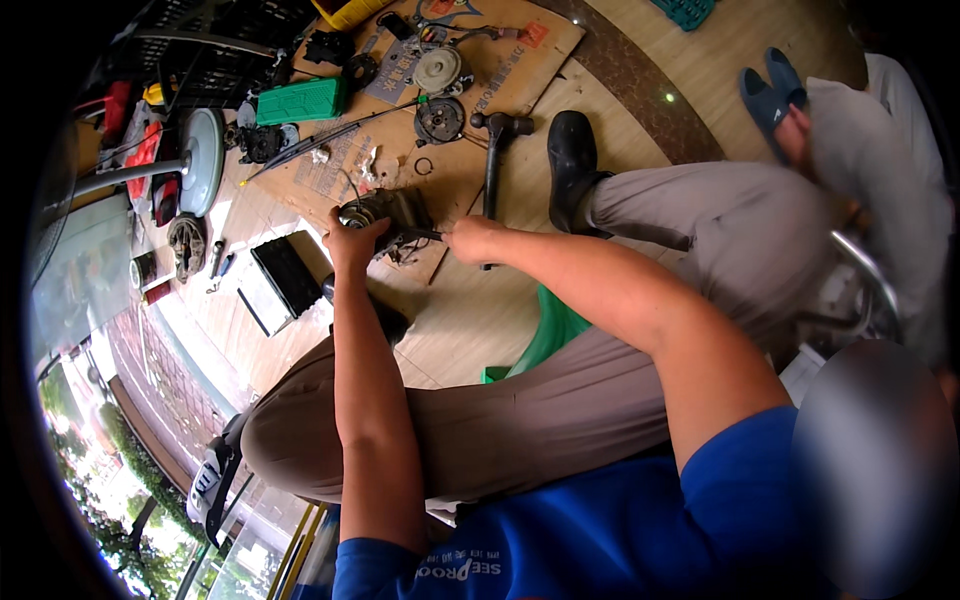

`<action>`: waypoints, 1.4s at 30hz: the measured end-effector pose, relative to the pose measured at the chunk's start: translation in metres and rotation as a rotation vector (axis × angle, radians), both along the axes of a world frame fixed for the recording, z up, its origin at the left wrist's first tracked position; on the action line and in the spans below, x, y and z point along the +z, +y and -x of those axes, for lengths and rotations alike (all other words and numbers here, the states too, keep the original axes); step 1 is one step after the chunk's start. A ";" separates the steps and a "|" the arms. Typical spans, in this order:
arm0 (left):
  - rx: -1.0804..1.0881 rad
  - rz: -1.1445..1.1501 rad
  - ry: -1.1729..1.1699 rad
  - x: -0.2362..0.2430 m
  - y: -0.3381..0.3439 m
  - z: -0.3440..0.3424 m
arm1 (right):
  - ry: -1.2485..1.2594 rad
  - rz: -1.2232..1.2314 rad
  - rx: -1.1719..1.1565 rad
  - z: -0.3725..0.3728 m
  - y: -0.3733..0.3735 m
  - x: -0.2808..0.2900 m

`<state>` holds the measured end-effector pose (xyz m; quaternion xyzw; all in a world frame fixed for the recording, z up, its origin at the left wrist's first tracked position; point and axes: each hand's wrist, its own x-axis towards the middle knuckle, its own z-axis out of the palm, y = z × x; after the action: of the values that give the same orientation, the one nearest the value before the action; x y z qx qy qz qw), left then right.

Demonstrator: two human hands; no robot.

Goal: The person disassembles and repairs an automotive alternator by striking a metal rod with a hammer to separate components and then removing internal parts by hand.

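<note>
On the near part of a flattened cardboard sheet (330,180) sits a grey cylindrical motor housing (408,208) with loose wires below it. My left hand (355,240) grips its left end, thumb and fingers spread around the round opening. My right hand (475,240) is closed around a thin dark tool (428,235), whose tip meets the near side of the housing; the fist hides its handle, so its kind is unclear. Just beyond my right hand lies a ball-peen hammer (494,150), handle towards me. A thin metal ring (424,166) rests farther up the cardboard.
Round metal motor parts (438,70), a green case (301,100) and a long thin rod (330,138) lie on the cardboard. A black box (286,275) is at left. My boot (572,165) stands right of the hammer. Another person's slippered foot (765,110) is at far right.
</note>
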<state>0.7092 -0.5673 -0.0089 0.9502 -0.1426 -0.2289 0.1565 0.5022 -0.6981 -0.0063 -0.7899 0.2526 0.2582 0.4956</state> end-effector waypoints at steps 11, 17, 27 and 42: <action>0.278 0.402 0.173 -0.012 0.027 -0.012 | 0.001 0.137 -0.124 0.019 0.000 -0.020; 0.401 0.479 0.309 0.003 0.033 -0.016 | -0.078 0.191 -0.180 0.013 0.005 -0.036; 0.623 0.367 0.350 -0.017 0.060 -0.012 | -0.155 0.176 -0.336 -0.006 0.035 -0.063; 0.583 0.659 0.637 -0.021 0.065 -0.022 | -0.235 -0.092 -0.672 -0.041 0.069 -0.110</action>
<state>0.7308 -0.5019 -0.0297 0.7346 0.1171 -0.3958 0.5385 0.5435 -0.6291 -0.1163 -0.6640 0.4277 -0.0005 0.6134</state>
